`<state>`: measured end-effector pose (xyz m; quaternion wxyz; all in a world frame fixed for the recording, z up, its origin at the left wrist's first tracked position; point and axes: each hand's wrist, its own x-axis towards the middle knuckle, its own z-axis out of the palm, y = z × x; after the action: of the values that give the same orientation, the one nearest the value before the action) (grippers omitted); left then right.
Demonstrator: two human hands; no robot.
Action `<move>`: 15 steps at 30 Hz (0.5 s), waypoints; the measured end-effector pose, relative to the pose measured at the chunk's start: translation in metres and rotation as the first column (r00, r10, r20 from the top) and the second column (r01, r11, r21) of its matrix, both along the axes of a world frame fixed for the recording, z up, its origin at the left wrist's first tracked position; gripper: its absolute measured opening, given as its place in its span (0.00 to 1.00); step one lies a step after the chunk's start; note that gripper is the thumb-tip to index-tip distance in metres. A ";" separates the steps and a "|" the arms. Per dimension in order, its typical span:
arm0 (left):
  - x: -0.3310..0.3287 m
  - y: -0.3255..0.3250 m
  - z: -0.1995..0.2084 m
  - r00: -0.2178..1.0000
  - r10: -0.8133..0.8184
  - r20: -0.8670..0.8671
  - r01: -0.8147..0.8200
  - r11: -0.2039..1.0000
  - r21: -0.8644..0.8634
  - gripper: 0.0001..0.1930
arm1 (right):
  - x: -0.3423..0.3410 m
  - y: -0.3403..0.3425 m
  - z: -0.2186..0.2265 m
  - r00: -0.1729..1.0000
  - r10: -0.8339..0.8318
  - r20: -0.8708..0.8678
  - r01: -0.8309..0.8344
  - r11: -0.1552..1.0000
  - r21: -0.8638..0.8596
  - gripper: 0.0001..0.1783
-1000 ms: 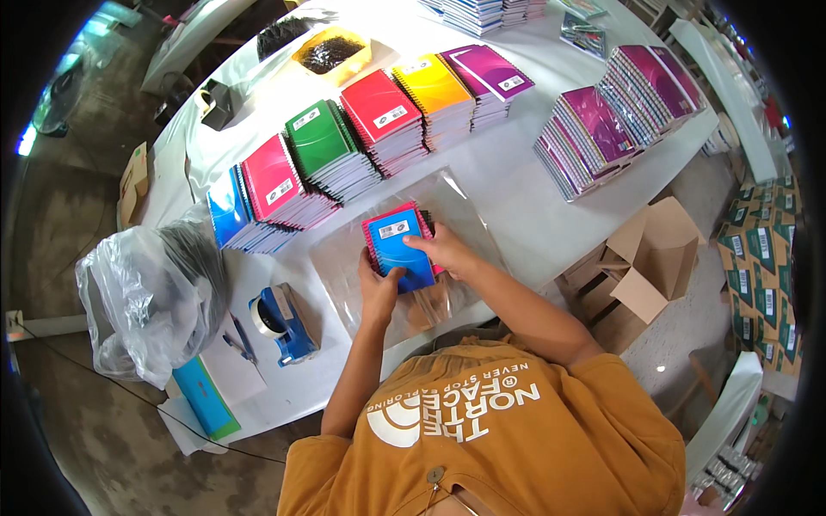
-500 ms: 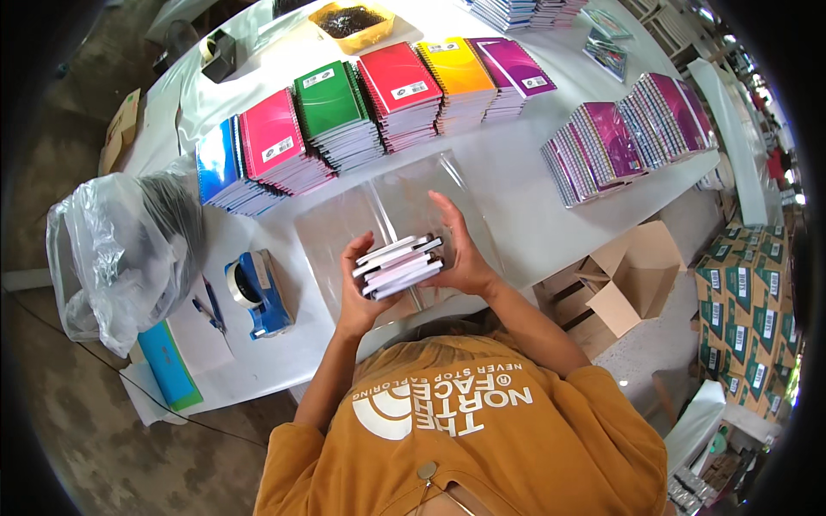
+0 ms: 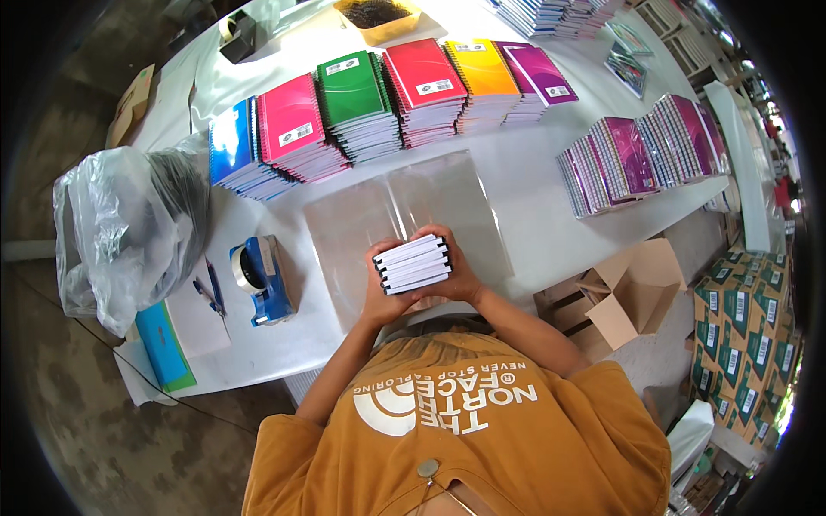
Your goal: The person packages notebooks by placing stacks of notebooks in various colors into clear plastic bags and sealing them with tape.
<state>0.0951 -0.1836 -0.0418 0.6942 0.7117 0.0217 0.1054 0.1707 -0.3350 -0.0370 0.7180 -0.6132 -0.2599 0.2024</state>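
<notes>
Both my hands grip a small stack of notebooks (image 3: 414,265), held on edge with white page edges and dark binding showing at the sides. My left hand (image 3: 384,301) wraps round its left side, and my right hand (image 3: 462,279) closes on the right side and far edge. Beneath the hands lies a clear plastic sheet or bag (image 3: 344,219) on the white table. Beyond it stands a row of spiral notebook piles: blue (image 3: 231,146), pink (image 3: 291,116), green (image 3: 351,86), red (image 3: 423,73), yellow (image 3: 483,73) and purple (image 3: 538,73).
Left of the hands are a blue tape dispenser (image 3: 271,288), scissors (image 3: 211,292) and a bulging plastic bag (image 3: 129,232). Wrapped purple notebooks (image 3: 632,155) stand at right. Off the table's right side are an open cardboard box (image 3: 641,288) and stacked cartons (image 3: 740,335). A yellow tray (image 3: 391,30) sits far back.
The notebooks were uneven and loosely held between spread hands; now their edges line up and both hands have closed round them. The whole view has shifted slightly.
</notes>
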 end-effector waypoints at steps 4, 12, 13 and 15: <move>0.000 0.009 -0.012 0.999 0.017 0.046 -0.028 0.966 0.257 0.43 | 0.001 -0.004 -0.012 0.998 0.031 0.056 -0.024 0.994 -0.110 0.51; 0.028 0.035 0.110 0.956 -0.164 -0.245 0.223 0.945 0.238 0.41 | 0.014 -0.005 0.070 0.962 0.142 -0.234 -0.127 0.989 0.077 0.36; 0.043 0.060 0.117 0.982 -0.042 -0.186 0.113 0.913 0.392 0.39 | 0.015 -0.002 0.073 0.940 0.124 -0.317 -0.097 0.990 0.099 0.34; 0.074 0.112 0.132 0.973 0.225 -0.056 -0.135 0.746 0.652 0.36 | 0.017 0.003 0.079 0.875 0.095 -0.475 -0.031 0.989 0.141 0.31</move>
<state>0.1688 -0.0717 0.0899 0.3911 0.9064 0.0983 0.1258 0.1877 -0.3321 0.0419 0.7912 -0.4872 -0.1062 0.3541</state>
